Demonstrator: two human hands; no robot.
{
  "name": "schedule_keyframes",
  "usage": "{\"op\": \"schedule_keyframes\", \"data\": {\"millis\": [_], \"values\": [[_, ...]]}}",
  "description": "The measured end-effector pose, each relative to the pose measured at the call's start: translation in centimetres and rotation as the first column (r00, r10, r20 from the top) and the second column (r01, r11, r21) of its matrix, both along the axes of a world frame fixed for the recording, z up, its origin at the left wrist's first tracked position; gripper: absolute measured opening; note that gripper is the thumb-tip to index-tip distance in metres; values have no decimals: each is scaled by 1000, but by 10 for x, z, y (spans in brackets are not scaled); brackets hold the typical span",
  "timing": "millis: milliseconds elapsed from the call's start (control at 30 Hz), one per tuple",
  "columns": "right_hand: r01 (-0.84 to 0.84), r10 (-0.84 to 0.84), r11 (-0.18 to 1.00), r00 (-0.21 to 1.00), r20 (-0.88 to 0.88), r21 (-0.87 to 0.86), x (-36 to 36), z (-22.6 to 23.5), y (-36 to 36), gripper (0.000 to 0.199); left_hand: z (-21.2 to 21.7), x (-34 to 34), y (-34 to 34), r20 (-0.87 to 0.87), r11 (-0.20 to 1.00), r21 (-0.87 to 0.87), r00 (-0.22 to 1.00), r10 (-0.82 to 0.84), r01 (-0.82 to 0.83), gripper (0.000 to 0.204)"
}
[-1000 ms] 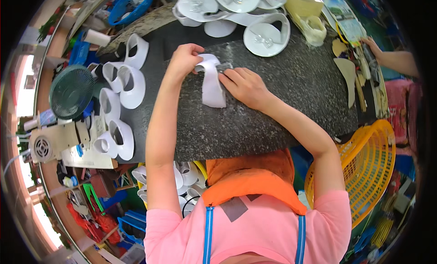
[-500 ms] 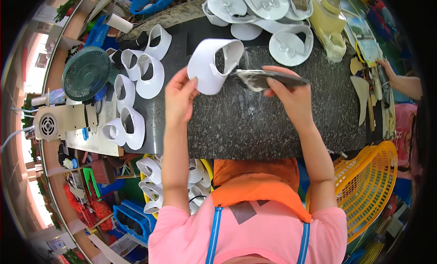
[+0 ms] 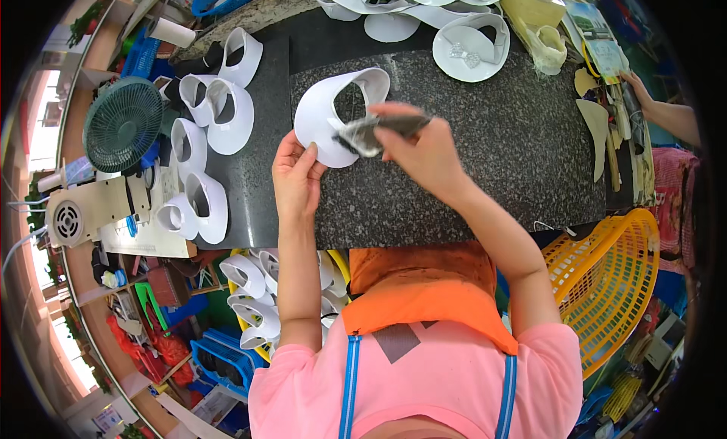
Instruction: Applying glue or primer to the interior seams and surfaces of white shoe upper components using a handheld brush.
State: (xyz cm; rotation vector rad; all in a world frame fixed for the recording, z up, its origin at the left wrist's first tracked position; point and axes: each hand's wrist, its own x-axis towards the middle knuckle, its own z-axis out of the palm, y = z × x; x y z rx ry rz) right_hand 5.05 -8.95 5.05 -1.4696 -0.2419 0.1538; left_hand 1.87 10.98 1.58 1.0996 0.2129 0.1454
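Here, nearest the body, the left hand (image 3: pixel 297 174) grips the lower edge of the white visor (image 3: pixel 333 117) with curled fingers, holding it just above the dark bench (image 3: pixel 485 174). The right hand (image 3: pixel 424 147) is closed around a small grey tool (image 3: pixel 379 130), which meets the visor's brim from 3 o'clock. The visor's long axis runs from 7 toward 1 o'clock, so both hands touch it, the left below and the right beside.

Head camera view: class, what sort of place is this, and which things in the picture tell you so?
Probably a small shoe-making workshop. Many identical white curved upper pieces sit in rows along a dark stone worktable, the left hand holds one more white piece, and a yellow basket stands beside the bench.
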Motion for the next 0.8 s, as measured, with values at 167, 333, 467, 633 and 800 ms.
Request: {"op": "schedule_keyframes", "data": {"millis": [167,333,467,633,800], "values": [[313,-194,912,899,393,-266,6,-22,-20,22,21,28,6,47,992,-1,990,130,-130,28],[212,-203,969,976,78,-126,-4,-9,-38,21,14,133,97,136,947,-142,942,306,-287,34],[231,-230,966,973,26,-116,-8,-24,-54,20,-42,168,108,-78,755,177,756,650,-631,36],[301,-307,951,945,-112,-70,-7,-21,-83,23,-19,169,-15,735,-296,678,615,286,-672,54],[237,-240,970,968,-75,-49,-4,-16,-74,25,31,261,-110,605,50,767,695,-389,-640,34]]}}
